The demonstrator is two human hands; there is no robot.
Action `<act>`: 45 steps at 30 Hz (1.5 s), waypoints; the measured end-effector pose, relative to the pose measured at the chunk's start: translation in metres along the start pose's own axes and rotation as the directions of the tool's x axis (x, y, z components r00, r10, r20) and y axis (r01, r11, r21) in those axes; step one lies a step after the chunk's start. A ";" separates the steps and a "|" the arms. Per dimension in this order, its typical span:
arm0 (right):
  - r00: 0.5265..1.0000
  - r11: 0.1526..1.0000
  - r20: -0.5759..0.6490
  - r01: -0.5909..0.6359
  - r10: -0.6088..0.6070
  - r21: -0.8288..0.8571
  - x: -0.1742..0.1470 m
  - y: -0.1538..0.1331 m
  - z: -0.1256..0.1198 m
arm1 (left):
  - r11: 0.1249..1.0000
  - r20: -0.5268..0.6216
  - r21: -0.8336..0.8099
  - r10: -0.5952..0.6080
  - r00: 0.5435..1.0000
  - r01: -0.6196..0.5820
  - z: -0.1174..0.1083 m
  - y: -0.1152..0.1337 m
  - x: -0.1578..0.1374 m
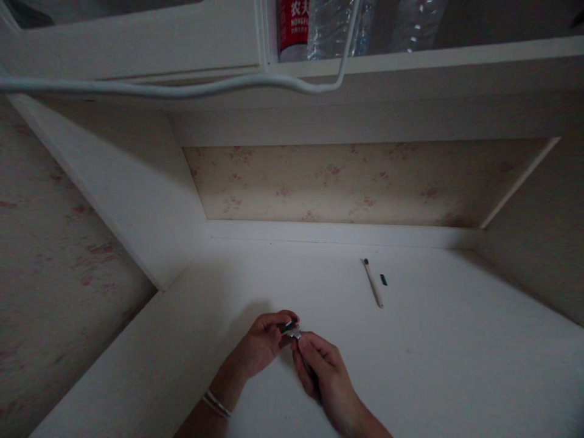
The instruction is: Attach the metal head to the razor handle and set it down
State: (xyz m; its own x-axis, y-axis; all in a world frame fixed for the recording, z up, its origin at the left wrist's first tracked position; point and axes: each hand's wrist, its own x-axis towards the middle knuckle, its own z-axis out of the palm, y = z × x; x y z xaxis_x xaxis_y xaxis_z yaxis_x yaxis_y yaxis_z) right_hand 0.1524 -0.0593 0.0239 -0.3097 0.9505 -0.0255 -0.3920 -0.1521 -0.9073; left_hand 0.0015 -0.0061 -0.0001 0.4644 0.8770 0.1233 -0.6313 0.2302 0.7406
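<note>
Over the white tabletop, my right hand (329, 372) is closed around the dark handle of what looks like a razor (295, 333), its silver head pointing up and left. My left hand (261, 348) pinches a small dark piece (288, 326) with a pale edge, right at that silver head. Whether the piece is joined to the head I cannot tell. Farther off to the right lies a toothbrush (373, 286) with a pale handle and dark bristles. Beside it is a small dark green strip (384, 280).
The white tabletop (438, 316) runs back to a low ledge and a flower-patterned wall panel (337, 182). White side panels (132, 176) stand left and right. Overhead, a shelf holds plastic bottles (335, 27) and a red package (293, 24). A white bar (182, 90) crosses below it.
</note>
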 end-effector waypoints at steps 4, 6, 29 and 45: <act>1.000 1.000 -0.015 -0.007 0.007 0.011 0.002 0.003 0.000 | 1.000 0.000 0.021 -0.007 1.000 0.007 -0.001 -0.002 0.000; 1.000 1.000 -0.015 -0.014 0.014 0.006 0.003 0.004 0.000 | 0.999 0.002 0.034 -0.012 1.000 0.012 -0.002 -0.003 0.000; 0.984 0.988 0.154 -0.110 0.093 0.111 0.004 -0.005 -0.004 | 0.995 0.096 0.094 -0.032 0.995 0.023 -0.003 0.004 0.002; 0.990 0.998 0.141 0.020 -0.010 -0.064 0.006 -0.002 -0.005 | 0.994 0.109 0.107 -0.021 0.994 0.009 -0.007 0.003 0.003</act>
State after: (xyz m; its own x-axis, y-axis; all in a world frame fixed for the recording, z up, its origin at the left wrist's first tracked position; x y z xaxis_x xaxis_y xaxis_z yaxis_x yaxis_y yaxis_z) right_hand 0.1556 -0.0524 0.0238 -0.4246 0.9043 0.0432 -0.3415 -0.1157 -0.9327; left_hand -0.0031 0.0001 -0.0023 0.5425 0.8208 0.1788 -0.5567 0.1920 0.8082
